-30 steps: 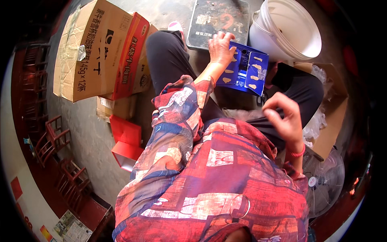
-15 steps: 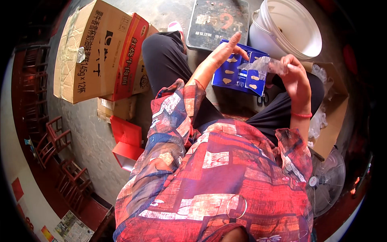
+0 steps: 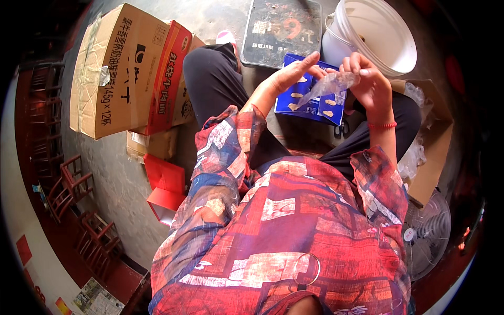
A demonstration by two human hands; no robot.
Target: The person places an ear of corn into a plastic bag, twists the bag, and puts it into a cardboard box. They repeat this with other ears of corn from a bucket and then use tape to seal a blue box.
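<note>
My right hand (image 3: 371, 88), with a red bead bracelet at the wrist, pinches a crumpled clear plastic bag (image 3: 332, 84) between its fingers. The bag hangs slantwise over a blue box (image 3: 311, 114). Several small beige pieces, shaped like footprints, show on the box's top, such as this piece (image 3: 328, 113). From the left, my left hand (image 3: 294, 73) reaches over the box with thumb and fingers apart. Its fingertips come close to the bag, and whether they touch it is unclear.
Beyond the box lie a flat dark case (image 3: 282, 32) and a white bucket (image 3: 341, 39). Cardboard cartons (image 3: 113, 79) and an open red box (image 3: 165, 199) stand left. Right are a carton (image 3: 437, 142) holding plastic bags and a fan (image 3: 428, 236). Scissors (image 3: 344, 128) lie beside the blue box.
My right hand has shifted left with the bag, which now hangs lower and longer. My left hand's thumb has come down closer to its fingers.
</note>
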